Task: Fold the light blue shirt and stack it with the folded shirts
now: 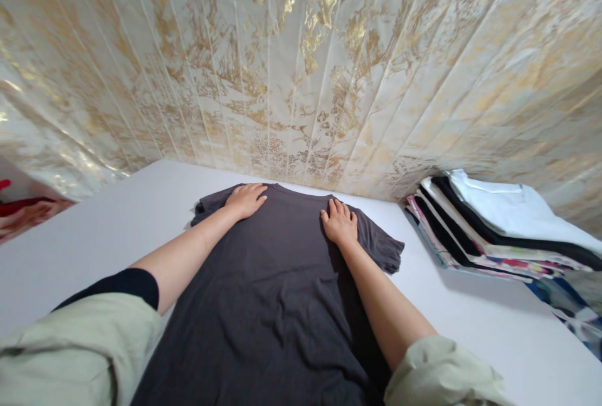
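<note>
Both of my hands lie flat, fingers stretched out and slightly spread, gripping nothing. My left hand [245, 200] presses palm-down on one shoulder of a dark grey T-shirt [273, 299] and my right hand [339, 224] on the other shoulder, with the collar between them. Pressing like that, I judge, pins the cloth so it lies smooth rather than bunching. The T-shirt is spread on the white table [108, 230] right under my palms, its body running back from my fingertips toward me between my forearms, softly creased near my right wrist. Just outside my right hand its short sleeve [383, 248] lies spread out. Outside my left hand the other sleeve [202, 208] looks crumpled or tucked in; I cannot tell which. Beyond my fingertips the table meets a white-and-gold marbled wall [301, 67]. Well off to the right of my right hand a stack of folded clothes [498, 236] leans against that wall, apart from the shirt. Far to the left something red [19, 208] shows, too cut off to identify.
</note>
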Motion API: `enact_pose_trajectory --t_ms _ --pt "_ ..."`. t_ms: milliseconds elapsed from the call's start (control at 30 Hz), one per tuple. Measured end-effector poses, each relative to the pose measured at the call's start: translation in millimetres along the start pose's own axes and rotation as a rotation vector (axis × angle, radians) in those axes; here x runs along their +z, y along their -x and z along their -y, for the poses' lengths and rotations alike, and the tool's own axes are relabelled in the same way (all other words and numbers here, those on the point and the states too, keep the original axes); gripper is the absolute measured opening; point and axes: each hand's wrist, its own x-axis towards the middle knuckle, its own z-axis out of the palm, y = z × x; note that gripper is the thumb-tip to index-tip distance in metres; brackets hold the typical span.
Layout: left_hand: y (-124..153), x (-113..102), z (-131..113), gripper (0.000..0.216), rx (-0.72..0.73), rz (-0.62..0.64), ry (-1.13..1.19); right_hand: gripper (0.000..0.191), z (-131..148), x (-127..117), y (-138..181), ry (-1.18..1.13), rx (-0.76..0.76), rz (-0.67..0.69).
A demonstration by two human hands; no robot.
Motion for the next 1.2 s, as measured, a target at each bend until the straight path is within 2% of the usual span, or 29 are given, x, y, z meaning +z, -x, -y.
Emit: enact_pose_trajectory --t_ms 67,233,333,433,533,600,733,833,900,1000,1100,1200 --pt "0.6 -6.7 20.2 0.046 -0.017 -0.002 -0.006 0.061 0.4 -0.3 0.4 0.020 0.002 0.002" --pt "13.5 -20.1 62.8 0.044 -0.276 -0.095 0.017 0.062 0.5 0.8 0.6 0.062 0.010 0.009" --pt "29.3 -25.0 76.4 0.036 -0.305 -0.124 0.066 0.062 -0.7 3.5 -0.4 0.085 0.006 0.005" --pt "43.7 -31.9 78.9 0.028 -0.409 -0.140 0.160 0.062 -2.0 5.6 -1.3 0.086 0.002 -0.005" --pt "51.0 -41.4 72.7 0.019 -0.559 -0.062 0.378 0.062 -2.5 6.2 -1.9 0.081 0.003 -0.003" --pt "51.8 -47.4 66.5 0.014 -0.592 -0.040 0.491 0.063 -2.3 5.9 -2.3 0.080 0.007 0.009" --pt "50.9 -54.9 59.3 0.018 -0.595 -0.217 0.605 0.063 -1.6 4.2 -2.4 0.066 0.014 0.025" --pt "56.6 -54.9 64.6 0.022 -0.534 -0.272 0.437 0.063 -1.3 2.4 -1.3 0.044 0.015 0.020" --pt "64.5 -52.6 71.4 0.022 -0.509 -0.237 0.275 0.062 -1.3 1.6 -0.4 0.030 0.015 0.017" --pt "79.4 -48.5 79.0 0.015 -0.592 -0.189 0.197 0.062 -1.3 1.6 0.2 0.021 0.011 0.012" --pt "94.6 -46.2 76.8 0.033 -0.646 -0.050 0.283 0.062 -1.3 2.8 0.0 0.019 0.009 0.003" --pt "106.4 -44.6 64.6 0.038 -0.565 0.056 0.399 0.062 -1.5 4.0 -0.4 0.020 0.008 -0.003"
